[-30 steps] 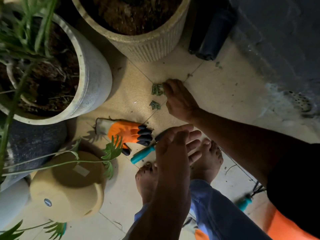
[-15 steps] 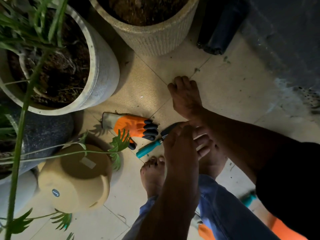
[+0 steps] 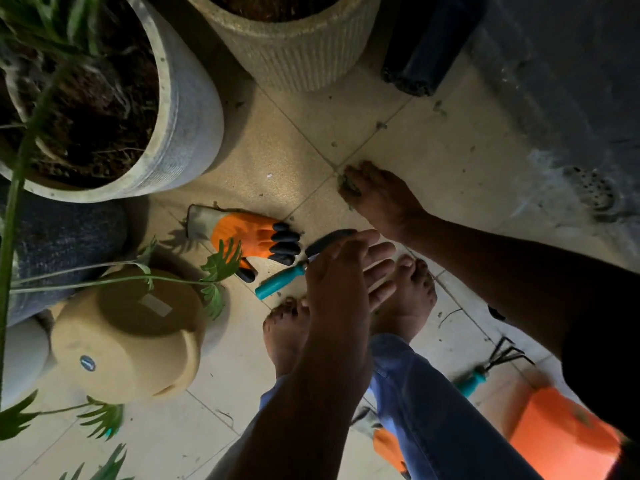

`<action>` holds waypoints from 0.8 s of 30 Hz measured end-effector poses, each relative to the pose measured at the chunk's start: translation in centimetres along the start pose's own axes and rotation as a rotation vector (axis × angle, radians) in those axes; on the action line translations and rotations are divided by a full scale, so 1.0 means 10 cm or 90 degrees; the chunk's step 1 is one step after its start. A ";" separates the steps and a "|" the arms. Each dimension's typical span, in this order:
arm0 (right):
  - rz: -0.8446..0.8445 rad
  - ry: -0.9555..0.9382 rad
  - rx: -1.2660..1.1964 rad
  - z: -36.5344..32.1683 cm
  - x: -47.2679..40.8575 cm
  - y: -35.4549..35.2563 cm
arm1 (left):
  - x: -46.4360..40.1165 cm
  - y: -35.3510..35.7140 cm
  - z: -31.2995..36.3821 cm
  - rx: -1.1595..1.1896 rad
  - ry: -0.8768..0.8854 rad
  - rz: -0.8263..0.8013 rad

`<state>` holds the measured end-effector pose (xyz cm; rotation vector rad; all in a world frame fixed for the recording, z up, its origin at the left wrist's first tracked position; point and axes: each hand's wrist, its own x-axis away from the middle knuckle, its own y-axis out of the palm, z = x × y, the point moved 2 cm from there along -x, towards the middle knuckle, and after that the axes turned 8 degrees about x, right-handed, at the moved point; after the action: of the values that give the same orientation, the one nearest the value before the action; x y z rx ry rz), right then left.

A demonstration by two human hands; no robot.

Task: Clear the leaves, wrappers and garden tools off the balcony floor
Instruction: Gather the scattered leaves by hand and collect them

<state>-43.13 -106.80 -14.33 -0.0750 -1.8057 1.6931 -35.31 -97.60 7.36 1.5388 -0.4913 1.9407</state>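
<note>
Leaf scraps [image 3: 347,183] are pinched in the right grip [image 3: 377,199], left grip [image 3: 346,271] spread empty; trowel [image 3: 294,268], glove [image 3: 249,237] and rake [image 3: 491,367] judged uncleared from the balcony floor [image 3: 433,140].

Glove [image 3: 242,233] on floor left of trowel [image 3: 280,282]; rake [image 3: 491,365] far right

A teal-handled trowel [image 3: 292,270] lies on the tiled floor just beside an orange glove [image 3: 247,235] with black fingertips. A teal-handled hand rake [image 3: 493,367] lies well apart, and green leaf scraps [image 3: 346,181] sit farther up.
</note>
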 end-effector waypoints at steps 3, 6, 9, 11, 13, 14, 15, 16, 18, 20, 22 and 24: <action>-0.033 0.012 -0.008 0.01 -0.07 -0.05 | -0.03 -0.02 0.01 -0.004 0.003 -0.014; -0.038 0.002 -0.027 0.11 -0.13 -0.12 | -0.07 -0.10 -0.01 -0.003 0.016 -0.035; -0.017 0.042 -0.113 0.22 -0.13 -0.15 | -0.10 -0.17 -0.04 0.015 -0.002 -0.038; -0.002 0.147 -0.272 0.29 -0.10 -0.15 | -0.14 -0.19 -0.07 0.025 -0.032 -0.035; 0.031 0.275 -0.458 0.32 0.02 -0.21 | -0.16 -0.22 -0.07 0.038 -0.044 -0.028; 0.052 0.326 -0.545 0.32 0.11 -0.27 | -0.16 -0.24 -0.08 0.049 -0.043 -0.021; 0.070 0.363 -0.624 0.29 0.21 -0.35 | -0.17 -0.26 -0.09 0.063 -0.038 -0.011; 0.086 0.388 -0.701 0.25 0.32 -0.46 | -0.17 -0.28 -0.09 0.082 -0.035 0.003; 0.116 0.406 -0.857 0.12 0.54 -0.75 | -0.17 -0.31 -0.09 0.132 -0.049 0.034; 0.137 0.393 -0.979 -0.04 0.76 -1.07 | -0.17 -0.31 -0.09 0.171 -0.081 0.049; 0.121 0.392 -1.056 -0.21 0.97 -1.35 | -0.17 -0.30 -0.08 0.206 -0.102 0.053; 0.148 0.344 -1.009 -0.36 1.14 -1.62 | -0.19 -0.27 -0.05 0.271 -0.100 0.028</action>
<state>-44.12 -101.07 4.94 -1.2609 -2.2070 -0.0744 -33.63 -95.70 5.21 1.9706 -0.1800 2.0594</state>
